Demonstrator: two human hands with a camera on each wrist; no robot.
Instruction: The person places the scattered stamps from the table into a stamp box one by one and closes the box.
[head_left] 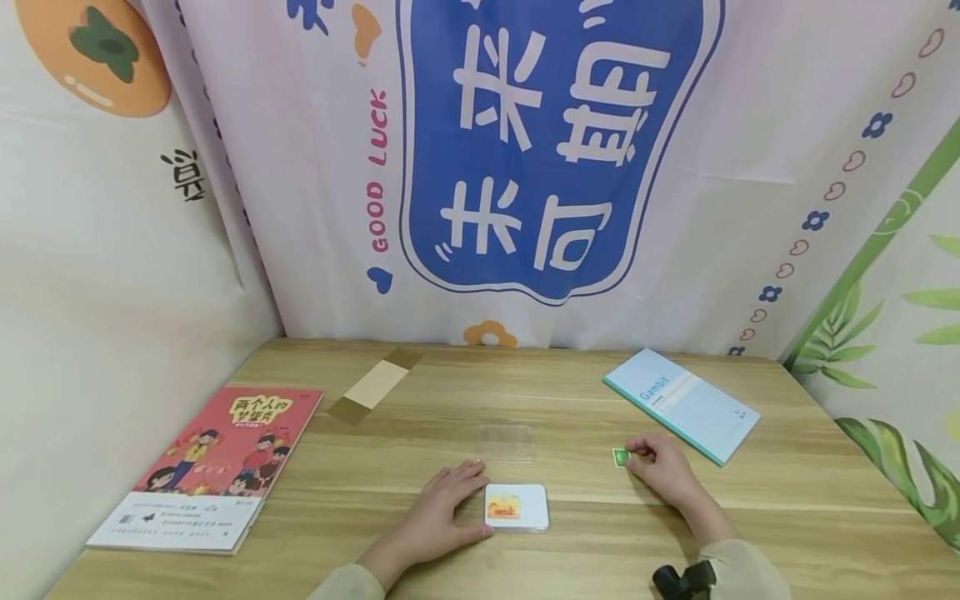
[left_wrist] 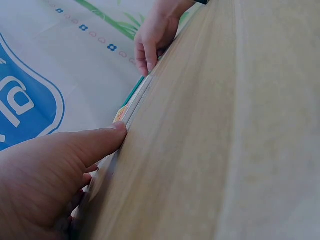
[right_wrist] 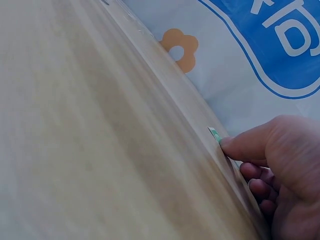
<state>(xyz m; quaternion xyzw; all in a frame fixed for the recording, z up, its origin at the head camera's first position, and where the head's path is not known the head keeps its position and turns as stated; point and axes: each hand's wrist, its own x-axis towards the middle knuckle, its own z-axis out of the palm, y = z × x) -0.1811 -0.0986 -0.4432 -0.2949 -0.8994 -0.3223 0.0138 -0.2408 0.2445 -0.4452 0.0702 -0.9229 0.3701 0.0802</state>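
Note:
On the tabletop before me lies a flat white case (head_left: pixel 534 507) with rounded corners, an orange and yellow picture card (head_left: pixel 503 507) on its left half. My left hand (head_left: pixel 442 512) rests at the case's left side, fingers extended, forefinger by the far corner and thumb by the near corner. In the left wrist view the thumb (left_wrist: pixel 107 140) meets the case's edge. To the right, my right hand (head_left: pixel 663 471) pinches a small green card (head_left: pixel 620 457) with a white border by its right edge. The right wrist view shows the green card (right_wrist: pixel 215 134) tilted at the thumb tip, other fingers curled under.
A clear plastic lid-like piece (head_left: pixel 506 443) lies just beyond the case. A red picture book (head_left: pixel 225 467) is at the left, a blue Gambit notebook (head_left: pixel 682 404) at the back right. A beige and brown strip (head_left: pixel 375 386) lies back left. Printed curtains (head_left: pixel 322 208) enclose the table.

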